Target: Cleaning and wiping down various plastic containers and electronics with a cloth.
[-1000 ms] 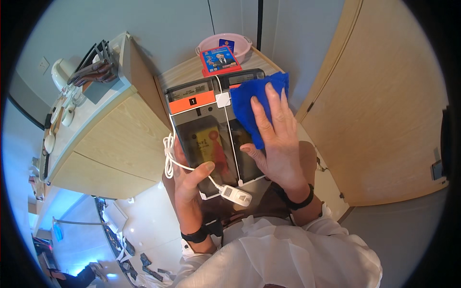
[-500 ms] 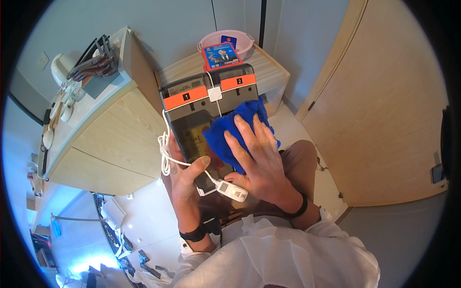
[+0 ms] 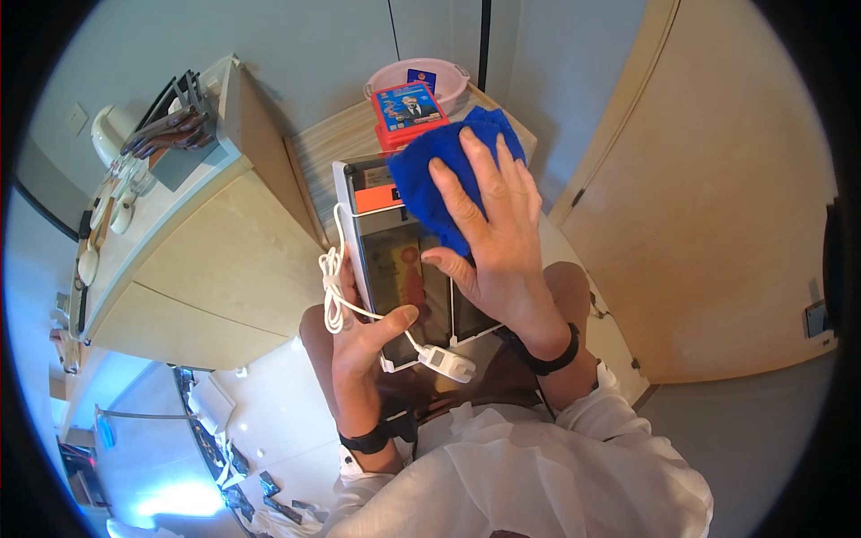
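Note:
A white box with a dark see-through front point(image 3: 386, 242) stands tilted over my lap. Behind the front shows a yellow and red package point(image 3: 399, 273). My left hand point(image 3: 363, 336) grips its lower left side, thumb on the front edge. A coiled white cable point(image 3: 334, 291) hangs beside that hand and runs to a white plug-like end point(image 3: 447, 363) at the lower edge. My right hand point(image 3: 502, 242) presses a blue cloth point(image 3: 430, 184) on the upper right of the front, fingers spread along it. The cloth hides part of the orange strip point(image 3: 377, 198).
Behind the box, a low wooden table point(image 3: 327, 148) carries a red-edged blue case point(image 3: 408, 109) and a pink basin point(image 3: 453, 79). To the left is a counter point(image 3: 193, 184) with a knife block point(image 3: 184, 161) and utensils. A wooden door point(image 3: 717, 197) is on the right.
My right hand has slid the blue cloth upward to the box's top right. The box has turned and shifted right, showing its white left side. My left hand keeps its grip.

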`<state>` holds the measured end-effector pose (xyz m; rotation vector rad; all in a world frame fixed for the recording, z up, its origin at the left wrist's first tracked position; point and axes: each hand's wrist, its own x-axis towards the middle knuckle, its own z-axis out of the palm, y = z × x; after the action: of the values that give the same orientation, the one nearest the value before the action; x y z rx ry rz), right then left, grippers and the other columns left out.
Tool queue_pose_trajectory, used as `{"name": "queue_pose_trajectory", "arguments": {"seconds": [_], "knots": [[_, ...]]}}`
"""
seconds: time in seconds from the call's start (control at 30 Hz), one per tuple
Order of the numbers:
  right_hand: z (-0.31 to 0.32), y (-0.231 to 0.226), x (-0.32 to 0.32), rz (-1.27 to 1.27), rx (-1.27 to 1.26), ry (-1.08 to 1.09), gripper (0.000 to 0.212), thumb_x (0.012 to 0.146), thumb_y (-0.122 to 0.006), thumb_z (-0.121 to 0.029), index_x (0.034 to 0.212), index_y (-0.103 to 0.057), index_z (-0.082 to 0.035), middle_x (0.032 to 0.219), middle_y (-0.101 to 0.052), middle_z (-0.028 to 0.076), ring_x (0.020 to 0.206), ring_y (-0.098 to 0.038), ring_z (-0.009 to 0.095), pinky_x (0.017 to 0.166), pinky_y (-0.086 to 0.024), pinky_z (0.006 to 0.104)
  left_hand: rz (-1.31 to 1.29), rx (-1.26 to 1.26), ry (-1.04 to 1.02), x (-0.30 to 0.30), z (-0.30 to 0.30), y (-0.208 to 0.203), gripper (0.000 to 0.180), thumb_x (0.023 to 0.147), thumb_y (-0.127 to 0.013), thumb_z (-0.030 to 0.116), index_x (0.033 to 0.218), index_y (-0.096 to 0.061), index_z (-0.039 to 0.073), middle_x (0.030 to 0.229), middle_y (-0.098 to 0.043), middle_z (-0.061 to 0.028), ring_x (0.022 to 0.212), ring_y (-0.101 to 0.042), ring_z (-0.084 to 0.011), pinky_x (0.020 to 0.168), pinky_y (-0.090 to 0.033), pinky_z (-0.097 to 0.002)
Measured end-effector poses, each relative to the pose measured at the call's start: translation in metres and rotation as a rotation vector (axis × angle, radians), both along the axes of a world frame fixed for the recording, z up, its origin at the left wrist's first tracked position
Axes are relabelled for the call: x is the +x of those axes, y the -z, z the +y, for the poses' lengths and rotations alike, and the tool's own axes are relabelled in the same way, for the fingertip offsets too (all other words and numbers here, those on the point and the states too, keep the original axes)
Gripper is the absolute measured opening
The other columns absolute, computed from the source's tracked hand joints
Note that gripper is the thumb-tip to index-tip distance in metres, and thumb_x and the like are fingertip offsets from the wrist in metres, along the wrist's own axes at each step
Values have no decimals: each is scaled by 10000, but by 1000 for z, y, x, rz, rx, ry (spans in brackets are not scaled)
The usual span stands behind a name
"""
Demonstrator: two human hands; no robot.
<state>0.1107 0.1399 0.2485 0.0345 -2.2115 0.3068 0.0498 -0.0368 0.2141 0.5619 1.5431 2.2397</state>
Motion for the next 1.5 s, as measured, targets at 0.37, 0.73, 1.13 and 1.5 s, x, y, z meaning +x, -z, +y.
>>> {"name": "queue_pose_trajectory", "arguments": {"seconds": [0.37, 0.73, 1.13, 1.5], "knots": [[-22, 9, -3, -74, 12, -211, 701, 839, -640, -514, 1402, -548, -108, 1535, -390, 182, 1401, -336, 486, 1097, -281, 604, -76, 38, -44, 3, 0, 2, 906, 626, -780, 37, 1450, -402, 37, 1296, -554, -105, 1180, -566, -220, 947, -509, -325], [-2, 11, 3, -172, 1, -130, 708, 774, -719, -434, 1405, -550, -162, 1554, -387, 112, 1422, -337, 398, 1125, -235, 574, -89, 35, 16, -2, 2, 3, 776, 657, -772, 105, 1365, -461, 26, 1174, -615, -128, 944, -668, -225, 725, -598, -334], [16, 30, 17, -139, -673, -405, 834, 944, -495, -641, 1529, -348, -65, 1606, -207, 248, 1451, -300, 413, 1133, -312, 431, -398, 128, -119, -17, -17, 35, 640, 688, -695, 234, 1239, -551, -59, 1067, -643, -179, 924, -660, -280, 800, -553, -378], [9, 57, 32, -217, -755, -491, 835, 936, -571, -592, 1516, -348, -34, 1593, -232, 258, 1476, -266, 369, 1151, -265, 421, -454, 264, -177, -20, -13, 28, 599, 753, -660, 185, 1284, -525, -58, 1111, -638, -178, 955, -659, -290, 826, -559, -399]]}}
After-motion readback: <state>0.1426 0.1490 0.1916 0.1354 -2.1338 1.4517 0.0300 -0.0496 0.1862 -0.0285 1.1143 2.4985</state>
